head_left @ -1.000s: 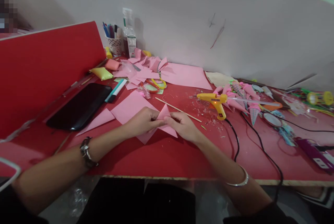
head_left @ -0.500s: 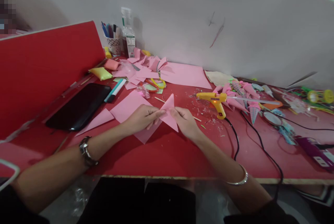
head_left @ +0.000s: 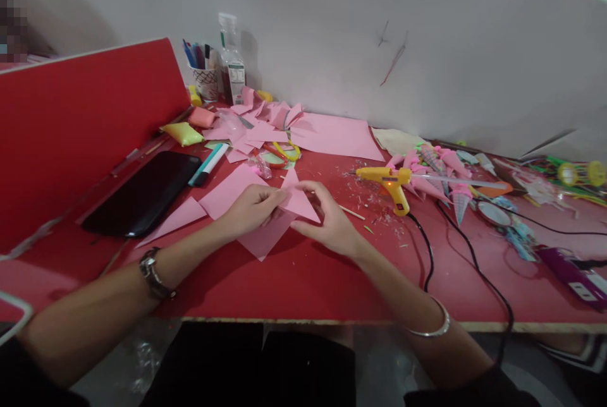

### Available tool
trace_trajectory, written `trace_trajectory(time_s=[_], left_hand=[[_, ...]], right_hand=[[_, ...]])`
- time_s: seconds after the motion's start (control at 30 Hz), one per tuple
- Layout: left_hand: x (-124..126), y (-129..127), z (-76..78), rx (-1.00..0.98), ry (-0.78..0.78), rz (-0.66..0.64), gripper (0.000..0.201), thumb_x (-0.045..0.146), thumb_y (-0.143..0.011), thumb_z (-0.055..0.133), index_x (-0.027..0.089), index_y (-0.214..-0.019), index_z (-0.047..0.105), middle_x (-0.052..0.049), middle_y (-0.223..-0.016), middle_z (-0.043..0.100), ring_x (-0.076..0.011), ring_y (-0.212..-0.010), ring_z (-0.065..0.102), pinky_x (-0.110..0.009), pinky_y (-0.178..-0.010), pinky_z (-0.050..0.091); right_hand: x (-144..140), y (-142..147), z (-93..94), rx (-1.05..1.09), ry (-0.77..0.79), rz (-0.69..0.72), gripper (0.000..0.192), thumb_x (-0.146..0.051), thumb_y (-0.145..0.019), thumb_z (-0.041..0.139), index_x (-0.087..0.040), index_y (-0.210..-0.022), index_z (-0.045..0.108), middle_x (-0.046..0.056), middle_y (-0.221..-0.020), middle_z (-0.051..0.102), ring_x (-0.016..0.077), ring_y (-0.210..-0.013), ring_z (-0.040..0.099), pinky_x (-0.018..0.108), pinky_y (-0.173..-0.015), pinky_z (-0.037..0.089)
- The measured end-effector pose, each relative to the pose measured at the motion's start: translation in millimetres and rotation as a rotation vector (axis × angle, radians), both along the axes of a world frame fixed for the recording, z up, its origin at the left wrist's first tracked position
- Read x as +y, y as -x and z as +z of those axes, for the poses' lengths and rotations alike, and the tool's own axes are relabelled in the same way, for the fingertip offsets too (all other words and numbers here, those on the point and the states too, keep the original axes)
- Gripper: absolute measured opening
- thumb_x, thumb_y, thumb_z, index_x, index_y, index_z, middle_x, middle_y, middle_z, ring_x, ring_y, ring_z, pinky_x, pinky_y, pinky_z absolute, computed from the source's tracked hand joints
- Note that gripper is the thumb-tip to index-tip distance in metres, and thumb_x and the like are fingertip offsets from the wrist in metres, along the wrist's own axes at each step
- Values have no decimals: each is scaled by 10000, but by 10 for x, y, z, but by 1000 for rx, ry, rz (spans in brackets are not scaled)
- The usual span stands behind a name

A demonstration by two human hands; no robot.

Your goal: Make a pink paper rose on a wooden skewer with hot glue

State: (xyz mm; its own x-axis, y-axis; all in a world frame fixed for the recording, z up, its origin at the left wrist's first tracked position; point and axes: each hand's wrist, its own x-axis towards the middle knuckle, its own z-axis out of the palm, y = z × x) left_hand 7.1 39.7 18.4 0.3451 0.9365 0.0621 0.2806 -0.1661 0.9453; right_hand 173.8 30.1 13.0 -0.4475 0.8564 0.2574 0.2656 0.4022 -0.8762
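Observation:
My left hand (head_left: pixel 249 210) is closed, pinching a folded pink piece of paper (head_left: pixel 300 202) between thumb and fingers. The paper is triangular, with one tip upward and another toward the right. Around its right side curves my right hand (head_left: pixel 336 225), thumb and fingers spread apart; light contact with the paper edge cannot be ruled out. Under and behind the hands lies a flat pink sheet (head_left: pixel 227 192) on the red table (head_left: pixel 294 293). A narrow pink paper piece (head_left: pixel 175 222) rests to the left of it. A thin wooden stick (head_left: pixel 353 212) shows partly beyond my right hand.
A yellow glue gun (head_left: pixel 393 186) with a glue stick and black cord lies at right, near decorated pink paper cones (head_left: pixel 439 173). At left are a black phone-like slab (head_left: pixel 147 192) and markers (head_left: pixel 211 164). Pink scraps (head_left: pixel 256 132), a bottle (head_left: pixel 234 72) and a pen cup (head_left: pixel 205 81) stand behind.
My right hand has loosened its pinch and spread its fingers. The folded paper has shifted slightly left and turned, its right tip now pointing more sideways. My left hand still grips it.

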Motion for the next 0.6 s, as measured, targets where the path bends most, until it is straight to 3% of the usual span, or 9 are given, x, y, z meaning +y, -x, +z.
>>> trace_trajectory(time_s=[0.1,0.2,0.4,0.6], left_hand=[[2,11,-15,-3,-31,-71,441,256,-816,352,160,-387,380,62,-299,358,-31,-296,329,-159,-350,249],[11,16,-27,-5,-64,-145,447,270,-821,331,163,-389,376,57,-308,362,-34,-309,333,-162,-358,256],[-8,-5,-23,40,-99,-215,417,280,-820,300,166,-426,379,46,-365,408,-49,-371,390,-174,-423,317],[-23,-23,-37,72,-88,-291,426,326,-840,261,158,-488,433,32,-426,453,-66,-423,433,-194,-489,359]], right_hand=[[26,-14,11,31,-26,-13,238,-272,-718,571,-228,-946,518,43,-976,529,157,-886,507,326,-805,406],[47,-22,32,88,-33,23,129,-301,-730,551,-215,-826,564,20,-838,541,130,-771,517,281,-704,421],[45,-3,64,134,22,-127,156,-288,-706,559,-171,-611,517,-22,-633,475,86,-590,442,231,-568,361],[37,26,65,162,105,-226,168,-256,-664,578,-171,-598,450,-61,-547,439,58,-506,398,205,-504,338]])
